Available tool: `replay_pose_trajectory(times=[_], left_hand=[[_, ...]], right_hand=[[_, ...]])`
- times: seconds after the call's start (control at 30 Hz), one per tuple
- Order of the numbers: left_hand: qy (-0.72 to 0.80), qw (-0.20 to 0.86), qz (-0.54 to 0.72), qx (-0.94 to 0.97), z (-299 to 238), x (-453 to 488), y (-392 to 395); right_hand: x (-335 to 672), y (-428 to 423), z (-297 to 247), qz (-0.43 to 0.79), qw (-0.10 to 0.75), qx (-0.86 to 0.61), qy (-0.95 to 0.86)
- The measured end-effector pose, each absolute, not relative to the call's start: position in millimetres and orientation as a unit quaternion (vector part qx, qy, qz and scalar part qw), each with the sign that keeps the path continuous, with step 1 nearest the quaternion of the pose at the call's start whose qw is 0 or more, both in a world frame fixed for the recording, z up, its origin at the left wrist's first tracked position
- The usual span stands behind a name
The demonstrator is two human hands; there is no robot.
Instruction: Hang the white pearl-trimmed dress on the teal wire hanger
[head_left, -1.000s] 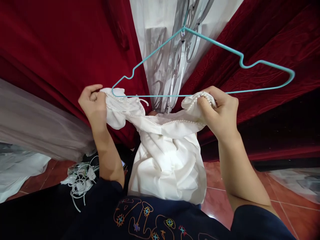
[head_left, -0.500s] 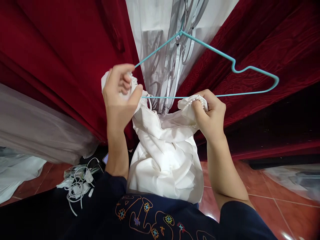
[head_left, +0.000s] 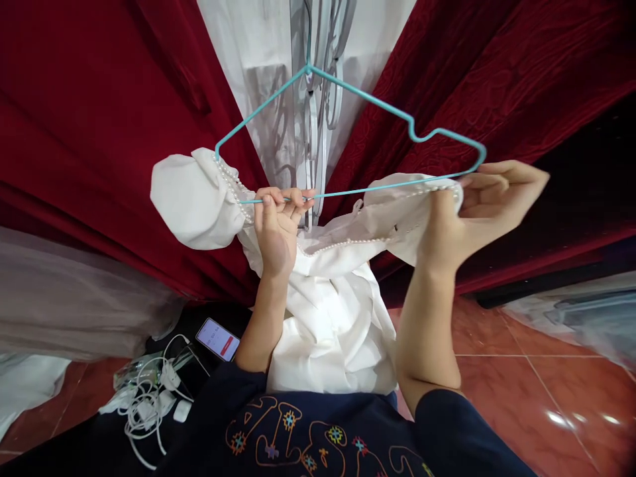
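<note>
A teal wire hanger (head_left: 368, 101) hangs in front of me. A white garment (head_left: 328, 311) with a pearl-beaded neckline droops from it toward my lap. Its left shoulder, a puffed sleeve (head_left: 191, 199), sits over the hanger's left end. My left hand (head_left: 279, 222) is closed around the hanger's bottom wire near the middle, just right of that sleeve. My right hand (head_left: 477, 205) pinches the garment's right shoulder and stretches it out to the hanger's right end, its fingers partly extended past the wire.
Dark red velvet curtains (head_left: 99, 119) flank a white sheer panel (head_left: 258, 79) behind the hanger. On the red tiled floor (head_left: 521, 384) at lower left lie a phone (head_left: 217, 338) with a lit screen and a tangle of white cables and chargers (head_left: 149, 397). Grey fabric (head_left: 64, 298) lies at left.
The garment's left sleeve is now on the hanger's left end and my left hand has shifted to the bottom wire. My right hand has pulled the right shoulder out to the right end.
</note>
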State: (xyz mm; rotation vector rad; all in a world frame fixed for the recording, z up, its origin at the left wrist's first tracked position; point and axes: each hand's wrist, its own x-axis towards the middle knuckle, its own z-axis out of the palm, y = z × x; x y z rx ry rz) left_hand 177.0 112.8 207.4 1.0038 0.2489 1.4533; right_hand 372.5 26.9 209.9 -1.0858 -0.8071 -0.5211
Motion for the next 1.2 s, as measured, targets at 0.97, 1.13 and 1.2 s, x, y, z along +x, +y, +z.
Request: replay_pose_trajectory(times=[0.97,1.13,1.2], left_hand=[[0.171,0.683,0.485,0.518,211,136,89],[0.236,0.273,0.77,0.526,253,107,59],[0.255,0.144,0.77,0.567,264,101,73]], right_hand=[[306,57,215,0.146,0.556,-0.56,-0.596],[305,62,209,0.136,0.611,-0.535,-0.567],[305,59,212,0.131,0.606,-0.537,-0.572]])
